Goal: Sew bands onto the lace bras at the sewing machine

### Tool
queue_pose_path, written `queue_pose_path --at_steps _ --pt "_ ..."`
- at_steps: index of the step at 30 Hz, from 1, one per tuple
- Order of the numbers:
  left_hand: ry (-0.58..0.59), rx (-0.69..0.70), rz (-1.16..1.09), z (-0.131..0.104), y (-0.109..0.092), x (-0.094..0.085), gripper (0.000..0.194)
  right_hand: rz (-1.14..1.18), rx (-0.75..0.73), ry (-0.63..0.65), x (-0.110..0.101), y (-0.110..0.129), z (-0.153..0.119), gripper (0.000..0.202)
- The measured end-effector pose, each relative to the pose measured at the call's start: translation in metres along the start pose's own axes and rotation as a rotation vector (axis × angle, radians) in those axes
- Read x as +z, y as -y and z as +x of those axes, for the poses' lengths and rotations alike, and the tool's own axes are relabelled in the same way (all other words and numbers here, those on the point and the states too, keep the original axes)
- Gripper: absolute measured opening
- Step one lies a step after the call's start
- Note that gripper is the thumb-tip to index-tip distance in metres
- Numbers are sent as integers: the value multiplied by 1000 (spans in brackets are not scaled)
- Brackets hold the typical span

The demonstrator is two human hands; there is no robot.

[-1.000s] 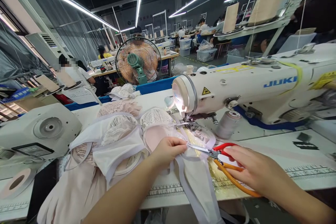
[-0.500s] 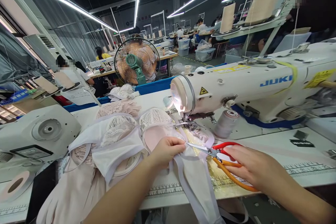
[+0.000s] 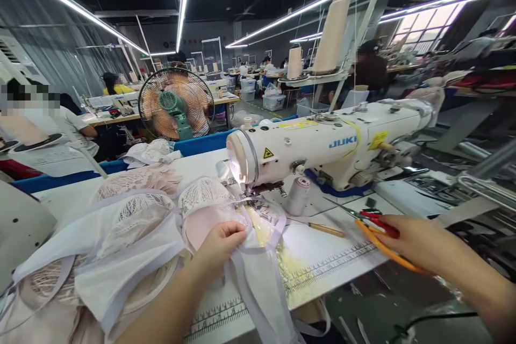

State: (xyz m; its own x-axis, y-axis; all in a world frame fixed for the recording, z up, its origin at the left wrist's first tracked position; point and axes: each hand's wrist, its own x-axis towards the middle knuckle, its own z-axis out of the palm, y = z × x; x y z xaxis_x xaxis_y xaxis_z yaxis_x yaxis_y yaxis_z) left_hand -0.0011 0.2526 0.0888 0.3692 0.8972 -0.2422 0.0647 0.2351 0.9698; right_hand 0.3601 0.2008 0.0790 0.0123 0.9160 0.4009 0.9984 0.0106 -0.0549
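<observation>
My left hand (image 3: 223, 244) pinches the edge of a pale bra (image 3: 201, 220) that has a white lace cup and lilac-edged bands. Part of this bra lies under the presser foot of a white sewing machine (image 3: 290, 145), and one band drapes over the table's front edge. In my right hand (image 3: 407, 234) are scissors (image 3: 374, 226) with red and orange handles, held over the right side of the table and away from the fabric. Their blades point up and left. More bras (image 3: 141, 226) are heaped to the left of my left hand.
A thread cone (image 3: 299, 196) stands beside the machine head. A wooden-handled tool (image 3: 326, 229) lies on the table, near a printed ruler strip (image 3: 322, 269). Behind the table stands a large fan (image 3: 176, 105). Another machine's white housing (image 3: 24, 231) is at the left edge.
The scissors have moved right, away from the bra beside my left hand. My left hand keeps its pinch on the bra. The view has turned to the right.
</observation>
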Motion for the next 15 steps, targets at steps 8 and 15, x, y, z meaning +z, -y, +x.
queue_pose_path --at_steps 8,15 --pt "21 -4 -14 0 1 0 17 -72 -73 103 22 6 44 35" --pt "86 -26 -79 -1 5 1 16 -71 -205 -140 -15 58 42 29"
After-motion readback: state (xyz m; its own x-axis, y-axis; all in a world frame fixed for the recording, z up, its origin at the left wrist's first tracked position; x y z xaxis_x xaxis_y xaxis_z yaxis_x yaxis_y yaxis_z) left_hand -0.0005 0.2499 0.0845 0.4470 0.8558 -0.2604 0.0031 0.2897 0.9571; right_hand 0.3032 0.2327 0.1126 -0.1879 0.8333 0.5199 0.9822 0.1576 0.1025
